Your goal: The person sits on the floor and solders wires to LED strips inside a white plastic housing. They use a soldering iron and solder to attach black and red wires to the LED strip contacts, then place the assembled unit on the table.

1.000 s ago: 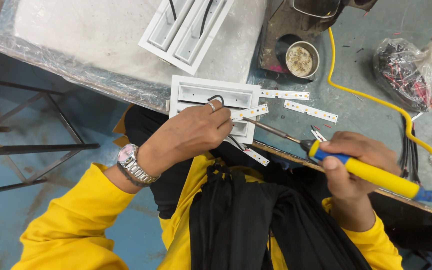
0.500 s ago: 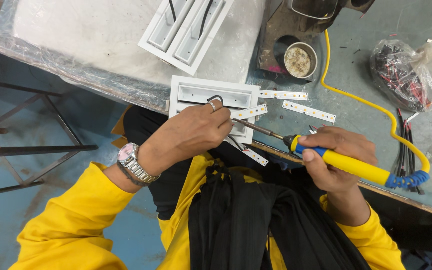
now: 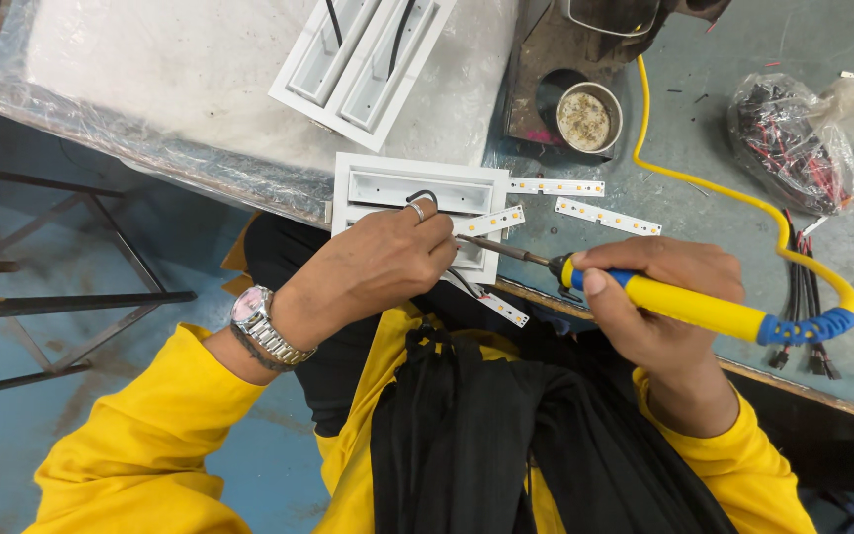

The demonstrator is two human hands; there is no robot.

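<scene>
My left hand (image 3: 373,265), with a ring and a wristwatch, pinches a thin LED strip (image 3: 488,222) over a white rectangular light housing (image 3: 387,186) at the bench edge. My right hand (image 3: 659,302) grips a yellow-handled soldering iron (image 3: 704,311). Its metal tip points left and touches the strip close to my left fingertips. A second LED strip (image 3: 501,307) sticks out below the housing. The iron's yellow cord (image 3: 719,188) curves away over the bench.
Two more LED strips (image 3: 555,186) (image 3: 607,217) lie on the grey bench. Behind them stand a round tin (image 3: 585,119), another double white housing (image 3: 363,61) on a plastic-wrapped pad, a bag of wires (image 3: 793,138) and black leads (image 3: 805,307). A metal stand (image 3: 71,297) is at the left.
My right hand has slid the soldering iron leftward, bringing its tip up to the strip held by my left hand. The left hand has stayed in place on the housing.
</scene>
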